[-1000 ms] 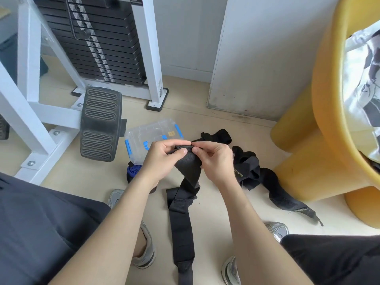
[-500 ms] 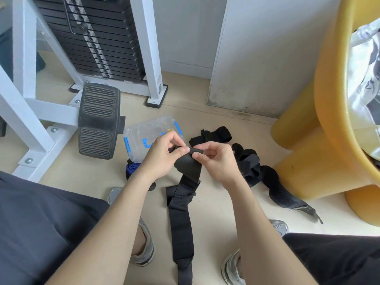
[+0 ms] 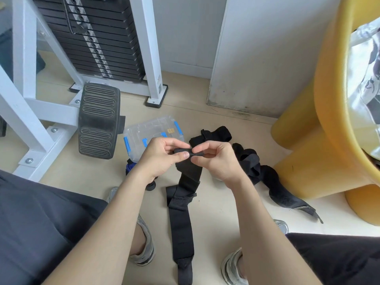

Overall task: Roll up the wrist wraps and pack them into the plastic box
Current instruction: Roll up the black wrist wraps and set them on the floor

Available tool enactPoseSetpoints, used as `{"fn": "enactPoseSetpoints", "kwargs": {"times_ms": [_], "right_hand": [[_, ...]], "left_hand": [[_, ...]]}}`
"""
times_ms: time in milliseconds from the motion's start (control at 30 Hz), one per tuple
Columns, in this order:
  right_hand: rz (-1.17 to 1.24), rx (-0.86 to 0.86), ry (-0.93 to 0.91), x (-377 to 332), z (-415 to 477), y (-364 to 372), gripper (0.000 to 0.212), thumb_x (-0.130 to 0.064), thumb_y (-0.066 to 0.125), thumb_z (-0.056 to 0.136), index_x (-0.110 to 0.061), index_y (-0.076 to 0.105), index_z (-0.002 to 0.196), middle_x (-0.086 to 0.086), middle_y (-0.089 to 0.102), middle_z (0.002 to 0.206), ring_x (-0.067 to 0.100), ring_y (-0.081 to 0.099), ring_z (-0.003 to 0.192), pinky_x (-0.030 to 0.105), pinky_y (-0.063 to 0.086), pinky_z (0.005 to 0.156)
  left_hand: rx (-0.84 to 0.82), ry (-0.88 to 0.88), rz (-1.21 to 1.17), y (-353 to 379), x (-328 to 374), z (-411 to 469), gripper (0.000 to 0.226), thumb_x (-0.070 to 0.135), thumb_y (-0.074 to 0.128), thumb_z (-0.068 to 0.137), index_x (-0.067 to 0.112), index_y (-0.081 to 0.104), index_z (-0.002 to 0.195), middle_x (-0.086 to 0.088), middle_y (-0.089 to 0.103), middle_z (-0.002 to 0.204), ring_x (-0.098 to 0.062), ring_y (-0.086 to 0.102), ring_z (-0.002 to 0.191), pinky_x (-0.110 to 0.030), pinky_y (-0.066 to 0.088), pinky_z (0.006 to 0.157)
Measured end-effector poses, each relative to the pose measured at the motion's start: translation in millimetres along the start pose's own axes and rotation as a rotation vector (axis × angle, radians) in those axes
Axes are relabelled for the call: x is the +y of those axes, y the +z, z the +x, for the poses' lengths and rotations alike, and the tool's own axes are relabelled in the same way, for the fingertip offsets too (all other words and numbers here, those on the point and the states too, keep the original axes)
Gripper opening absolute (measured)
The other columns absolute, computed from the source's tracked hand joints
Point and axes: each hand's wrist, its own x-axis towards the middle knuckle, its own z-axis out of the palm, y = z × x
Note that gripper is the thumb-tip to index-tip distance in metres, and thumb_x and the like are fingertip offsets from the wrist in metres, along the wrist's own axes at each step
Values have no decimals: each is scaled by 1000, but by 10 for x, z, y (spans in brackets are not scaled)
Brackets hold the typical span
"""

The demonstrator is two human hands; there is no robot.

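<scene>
Home gym corner, by the look: black weight stack (image 3: 115, 38) in a white steel frame (image 3: 151, 48), ribbed footplate (image 3: 98, 120), pale floor (image 3: 185, 108), yellow plastic chair (image 3: 329, 99) alongside.

Wrist wrap (image 3: 186, 175): rolled far end mostly covered by fingertips of left hand (image 3: 160, 159) and right hand (image 3: 218, 159); near end runs off the bottom edge. Plastic box (image 3: 148, 130): near side behind the left hand, lid label too small to read. Blue item (image 3: 130, 168) at the left wrist mostly hidden, can't identify. Second wrap (image 3: 249, 159) partly behind the right hand. Yellow furniture (image 3: 298, 140) and weight stack (image 3: 98, 38) cropped by frame edges.
</scene>
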Motion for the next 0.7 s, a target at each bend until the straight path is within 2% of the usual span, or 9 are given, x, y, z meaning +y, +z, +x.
{"fn": "enactPoseSetpoints", "kwargs": {"times_ms": [100, 167, 233, 333, 433, 467, 533, 600, 700], "right_hand": [[-43, -20, 10, 12, -28, 5, 23, -17, 90, 89, -17, 82, 110, -6, 82, 87, 17, 77, 80, 31, 64, 83], [-80, 6, -15, 10, -32, 34, 16, -13, 87, 92, -10, 81, 106, 5, 84, 92, 29, 80, 87, 47, 65, 86], [-65, 50, -29, 4, -30, 61, 11, -6, 86, 92, -6, 81, 102, 8, 84, 95, 32, 81, 91, 53, 64, 89], [-80, 77, -40, 7, -21, 67, 13, -4, 88, 89, -8, 84, 101, 5, 84, 95, 25, 81, 91, 49, 66, 88], [-34, 30, -37, 3, -24, 62, 15, -5, 88, 89, -10, 84, 102, 4, 84, 94, 21, 82, 89, 34, 66, 81], [16, 14, -20, 4, -26, 57, 14, -8, 88, 90, -11, 84, 103, 6, 84, 95, 22, 82, 90, 31, 65, 81], [72, 2, 35, 26, -21, 34, 14, -16, 84, 96, -14, 83, 109, 15, 83, 98, 29, 81, 96, 40, 66, 89], [29, -9, 61, 61, -10, 14, 12, -19, 80, 100, -13, 81, 110, 19, 81, 99, 28, 80, 94, 49, 65, 94], [-36, 14, 39, 93, 1, 32, 10, -16, 81, 98, -11, 78, 106, 16, 82, 98, 22, 77, 89, 49, 63, 91]], "left_hand": [[19, 36, 78, 3, 13, 9, 25, 11, 93, 85, 28, 85, 102, 9, 84, 102, -8, 79, 101, -27, 61, 94], [21, 12, 70, 12, 11, 4, 20, 15, 91, 88, 27, 84, 103, 6, 85, 99, -11, 81, 97, -30, 64, 83], [-22, -64, 8, 32, 15, -6, 9, 26, 84, 97, 24, 83, 105, -5, 84, 100, -22, 82, 97, -37, 67, 78], [-100, -129, -51, 53, -12, -5, 26, 46, 72, 104, 25, 85, 112, -22, 81, 108, -34, 81, 104, -47, 68, 89], [-48, -97, -60, 34, -16, 5, 21, 37, 77, 102, 24, 85, 116, -19, 82, 110, -34, 77, 114, -55, 64, 98], [-32, -92, -60, 23, -23, 9, 16, 31, 81, 100, 25, 85, 113, -12, 84, 107, -30, 78, 112, -53, 64, 99], [-21, -80, -55, -1, -33, 11, 15, 20, 86, 95, 27, 86, 109, -3, 85, 103, -22, 81, 105, -44, 66, 93], [-27, -75, -55, -24, -44, 9, 18, 19, 89, 92, 27, 86, 108, -3, 85, 101, -19, 82, 100, -35, 65, 82], [-114, -136, -54, -18, -35, 11, 14, 27, 81, 100, 21, 84, 112, -10, 85, 100, -27, 83, 98, -34, 66, 82]]}}
